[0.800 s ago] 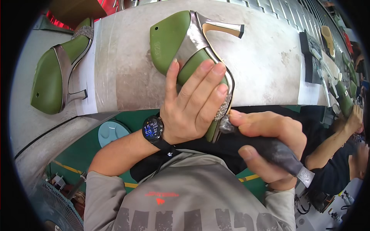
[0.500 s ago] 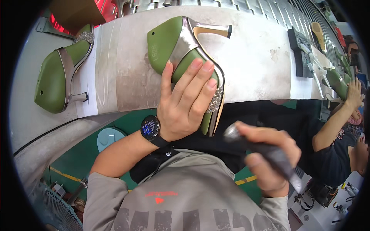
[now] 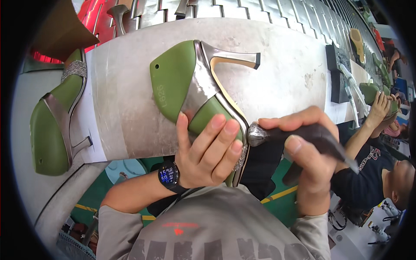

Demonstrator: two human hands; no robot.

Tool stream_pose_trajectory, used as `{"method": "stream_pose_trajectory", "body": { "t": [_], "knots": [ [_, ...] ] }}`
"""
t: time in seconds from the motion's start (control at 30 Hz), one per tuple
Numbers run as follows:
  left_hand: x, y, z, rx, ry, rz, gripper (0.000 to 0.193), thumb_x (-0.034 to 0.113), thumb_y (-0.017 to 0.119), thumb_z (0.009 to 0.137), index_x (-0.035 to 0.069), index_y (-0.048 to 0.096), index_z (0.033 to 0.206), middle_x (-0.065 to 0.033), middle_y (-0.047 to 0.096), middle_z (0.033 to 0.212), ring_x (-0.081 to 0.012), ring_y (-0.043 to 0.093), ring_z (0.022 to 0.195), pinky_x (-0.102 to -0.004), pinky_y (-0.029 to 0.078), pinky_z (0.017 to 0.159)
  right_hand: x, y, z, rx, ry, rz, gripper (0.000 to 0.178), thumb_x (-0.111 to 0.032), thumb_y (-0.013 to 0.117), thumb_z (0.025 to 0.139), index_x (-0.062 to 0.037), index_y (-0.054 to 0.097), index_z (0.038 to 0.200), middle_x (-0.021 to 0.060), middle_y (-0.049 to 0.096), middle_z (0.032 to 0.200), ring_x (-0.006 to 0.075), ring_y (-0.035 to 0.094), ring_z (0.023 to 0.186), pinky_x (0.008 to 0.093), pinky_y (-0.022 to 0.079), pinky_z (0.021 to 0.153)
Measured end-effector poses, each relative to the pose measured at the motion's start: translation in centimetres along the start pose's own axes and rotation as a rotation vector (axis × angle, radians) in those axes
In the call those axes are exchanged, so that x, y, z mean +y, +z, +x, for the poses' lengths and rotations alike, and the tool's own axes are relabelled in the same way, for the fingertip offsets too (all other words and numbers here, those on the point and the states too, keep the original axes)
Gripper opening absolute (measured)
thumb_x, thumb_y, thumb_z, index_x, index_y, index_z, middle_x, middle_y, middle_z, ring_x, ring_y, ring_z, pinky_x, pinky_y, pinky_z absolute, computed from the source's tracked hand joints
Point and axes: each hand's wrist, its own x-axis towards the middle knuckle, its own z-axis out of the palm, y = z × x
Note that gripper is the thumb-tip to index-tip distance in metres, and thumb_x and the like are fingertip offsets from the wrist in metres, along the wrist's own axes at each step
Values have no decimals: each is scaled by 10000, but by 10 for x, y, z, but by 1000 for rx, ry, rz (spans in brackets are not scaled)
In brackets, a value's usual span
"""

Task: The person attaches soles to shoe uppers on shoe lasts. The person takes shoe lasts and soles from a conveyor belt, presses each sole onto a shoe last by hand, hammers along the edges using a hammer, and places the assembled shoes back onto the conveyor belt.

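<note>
A high-heeled shoe (image 3: 203,93) on a green last lies on its side over the pale bench. It has a pewter-coloured heel and back and a glittery strap, partly under my fingers. My left hand (image 3: 208,156) grips its front part, fingers laid across the last and thumb along its near side. Closed around a shoemaker's hammer (image 3: 312,136) is my right hand (image 3: 314,160), holding it by its dark-wrapped middle. The hammer's round metal face meets the sole edge near the glittery strap, while its tapered end points away to the right.
A matching shoe (image 3: 52,130) on a green last lies at the left. A metal slat conveyor (image 3: 260,17) runs behind the bench. To the right are a dark block (image 3: 338,73), white tube-like tools (image 3: 353,89) and a co-worker's hand (image 3: 379,106) at another green last.
My right hand has brought the hammer up and left against the sole edge. The shoe and my left hand sit lower in view; the whole bench has also shifted down.
</note>
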Motion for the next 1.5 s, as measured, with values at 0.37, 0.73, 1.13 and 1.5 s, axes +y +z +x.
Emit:
{"method": "stream_pose_trajectory", "body": {
  "t": [0.37, 0.73, 1.13, 1.5],
  "knots": [
    [0, 5, -4, 20, 24, 10, 349, 185, 603, 1059, 119, 483, 1380, -108, 587, 1466, -309, 567, 1418, -798, 255, 1188, -29, -2, 101, -360, 298, -348, 272, -207, 738, 823, 26, 697, 958, 207, 797, 965, 83, 520, 498, 232, 402, 440],
    [-18, -24, 9, -191, 115, 28, 542, 207, 770, 930, 115, 540, 1412, -133, 588, 1501, -310, 550, 1420, -709, 335, 1189, 7, 25, 82, -62, -197, -74, 252, -197, 660, 1010, 41, 680, 1089, 176, 786, 1026, 118, 665, 670, 232, 529, 572],
    [-90, -47, 88, -544, -138, -158, 1503, 753, 883, 474, 26, 294, 1650, -261, 299, 1694, -475, 322, 1553, -681, 254, 1202, 5, 5, 107, -82, 67, 170, 333, -250, 584, 1030, 70, 666, 992, 229, 751, 905, 180, 636, 521, 273, 536, 499],
    [-96, -43, 86, -527, -155, -217, 1462, 708, 893, 473, 2, 334, 1625, -274, 327, 1676, -476, 352, 1533, -667, 267, 1182, -23, 23, 116, -145, 32, -163, 339, -274, 571, 1006, 45, 652, 925, 209, 734, 834, 162, 574, 454, 255, 481, 448]
  ]
}}
